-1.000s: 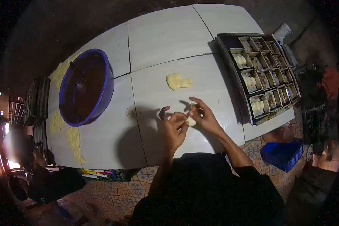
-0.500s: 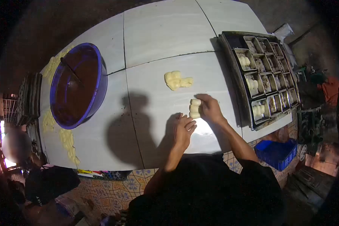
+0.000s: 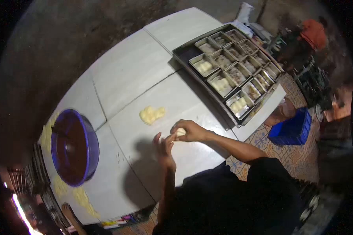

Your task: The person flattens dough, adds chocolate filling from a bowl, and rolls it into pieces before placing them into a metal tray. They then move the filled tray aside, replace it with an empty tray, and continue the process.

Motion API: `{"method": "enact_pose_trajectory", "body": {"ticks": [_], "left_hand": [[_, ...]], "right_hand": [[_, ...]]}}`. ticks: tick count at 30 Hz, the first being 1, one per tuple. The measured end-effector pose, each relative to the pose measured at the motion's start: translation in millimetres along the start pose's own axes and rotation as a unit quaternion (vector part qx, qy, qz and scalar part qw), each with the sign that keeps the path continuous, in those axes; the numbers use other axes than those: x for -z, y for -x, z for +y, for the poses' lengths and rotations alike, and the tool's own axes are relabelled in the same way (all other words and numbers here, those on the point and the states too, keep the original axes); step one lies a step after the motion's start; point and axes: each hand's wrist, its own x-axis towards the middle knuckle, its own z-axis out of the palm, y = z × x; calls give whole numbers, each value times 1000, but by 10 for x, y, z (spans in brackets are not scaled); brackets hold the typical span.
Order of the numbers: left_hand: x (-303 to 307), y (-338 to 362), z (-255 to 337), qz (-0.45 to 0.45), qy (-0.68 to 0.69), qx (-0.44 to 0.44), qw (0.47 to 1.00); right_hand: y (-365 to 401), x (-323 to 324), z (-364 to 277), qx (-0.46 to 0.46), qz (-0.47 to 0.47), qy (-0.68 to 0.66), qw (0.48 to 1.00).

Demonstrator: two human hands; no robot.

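Note:
A pale dough piece [image 3: 180, 132] is held in my right hand [image 3: 190, 131], whose fingers curl round it. My left hand [image 3: 165, 150] is against its left side, fingers apart and partly raised. Beyond my hands, a lumpy heap of dough [image 3: 151, 114] lies on the white tiled table [image 3: 133, 84]. To the upper right sits a dark tray [image 3: 203, 87] of small metal tins, three of which, along its near-left side, hold dough pieces.
At the left stands a purple basin [image 3: 91, 152] of brown contents, with dough strips [image 3: 84, 201] beside it. Another person's hand [image 3: 68, 212] is at the lower-left table edge. A blue crate [image 3: 290, 131] and a person in orange [image 3: 313, 34] are at the right.
The view has turned, shifting the tray left and the basin down. My right hand now wraps the dough piece more closely, and my left hand's fingers are more raised.

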Motion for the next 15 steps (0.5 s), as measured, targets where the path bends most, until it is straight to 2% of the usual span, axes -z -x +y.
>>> {"method": "enact_pose_trajectory", "body": {"ticks": [1, 2, 3, 4, 5, 6, 7, 8, 9, 11, 13, 14, 15], "left_hand": [[-59, 24, 151, -7, 21, -28, 999], [-119, 38, 304, -12, 43, -57, 997], [-171, 6, 442, 34, 30, -47, 998], [-152, -36, 505, 43, 8, -61, 997], [-112, -77, 540, 51, -14, -75, 996], [-88, -147, 529, 56, -38, -66, 995], [-60, -224, 495, 62, -63, -59, 994], [-42, -297, 465, 70, -89, -52, 992], [-34, -352, 438, 54, -105, -47, 992], [-29, -426, 390, 28, -134, -38, 990], [3, -468, 289, 26, -91, -66, 993], [149, -527, 164, 23, -66, -67, 995], [277, -558, 93, 22, -41, -68, 997]], "right_hand": [[113, 138, -163, -56, 30, -120, 991], [166, 351, -241, -11, 79, -101, 992], [208, 661, -570, -81, 84, -159, 980], [207, 946, -640, -68, 138, -86, 984], [161, 1224, -499, 62, 244, 134, 958], [175, 1537, -776, -110, 244, 90, 959], [66, 1837, -561, -54, 308, 69, 947], [-46, 2151, -300, -45, 370, 242, 896], [-124, 2413, -147, -14, 400, 282, 872], [-287, 2773, 194, -126, 406, 321, 846], [-273, 2881, 605, -179, 354, 336, 854], [-248, 2837, 595, -195, 335, 334, 859], [-228, 2844, 836, -123, 369, 402, 829]]}}
